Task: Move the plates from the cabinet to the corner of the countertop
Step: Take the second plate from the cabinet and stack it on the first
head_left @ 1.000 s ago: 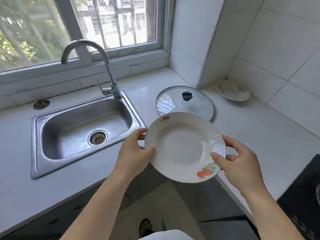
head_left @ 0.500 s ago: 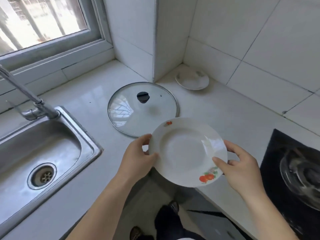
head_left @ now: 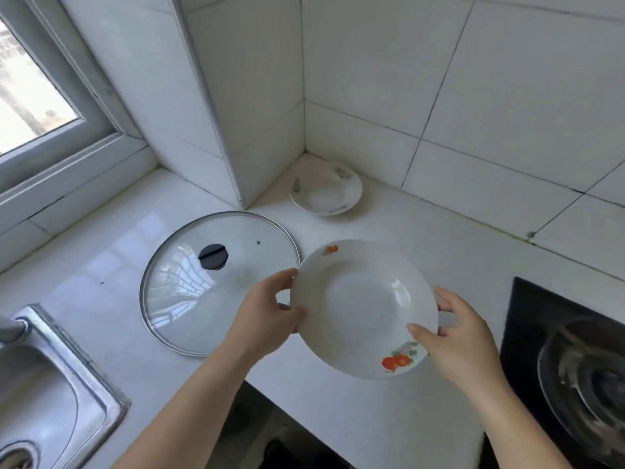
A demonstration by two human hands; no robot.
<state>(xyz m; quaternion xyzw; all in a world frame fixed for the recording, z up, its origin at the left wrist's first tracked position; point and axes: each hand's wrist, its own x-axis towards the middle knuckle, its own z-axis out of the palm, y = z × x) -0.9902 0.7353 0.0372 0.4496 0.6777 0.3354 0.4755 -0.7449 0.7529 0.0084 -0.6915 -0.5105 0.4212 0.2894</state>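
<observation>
I hold a white deep plate (head_left: 358, 306) with red fruit prints above the white countertop (head_left: 439, 252). My left hand (head_left: 267, 316) grips its left rim and my right hand (head_left: 453, 336) grips its right rim, thumb on top near the fruit print. The plate is tilted slightly toward me. A second white plate (head_left: 326, 192) with faded prints lies flat in the tiled corner of the countertop, well beyond the held plate. The cabinet is out of view.
A glass pot lid (head_left: 220, 282) with a black knob lies on the counter just left of the held plate. A steel sink (head_left: 57, 394) is at lower left. A black stove (head_left: 568, 360) with a glass-lidded pan sits at right. Tiled walls close the corner.
My view has swung right, toward the corner. The held plate has moved forward over the countertop, closer to the corner plate, with both hands still on its rim.
</observation>
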